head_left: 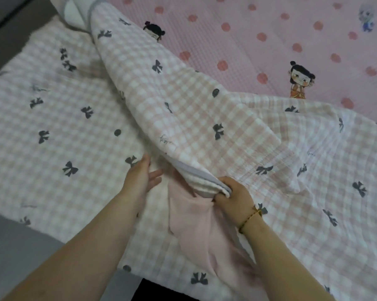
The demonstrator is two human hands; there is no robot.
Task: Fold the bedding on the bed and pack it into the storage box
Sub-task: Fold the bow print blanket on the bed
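Right hand, half-hidden, apparently grips blanket.

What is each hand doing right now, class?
Left hand: open, fingers straight, holding nothing.
Right hand: closed on the folded edge of the checked blanket.

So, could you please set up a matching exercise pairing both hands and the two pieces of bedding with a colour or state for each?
Things:
1. left hand
2. right hand
3. checked quilt
4. dotted sheet

Descriptions:
A. grips a grey-trimmed edge of fabric
B. pink with darker spots and cartoon figures
C. open, fingers straight
D. pink-and-white checks with dark bows

Pairs: 1-C, 2-A, 3-D, 4-B
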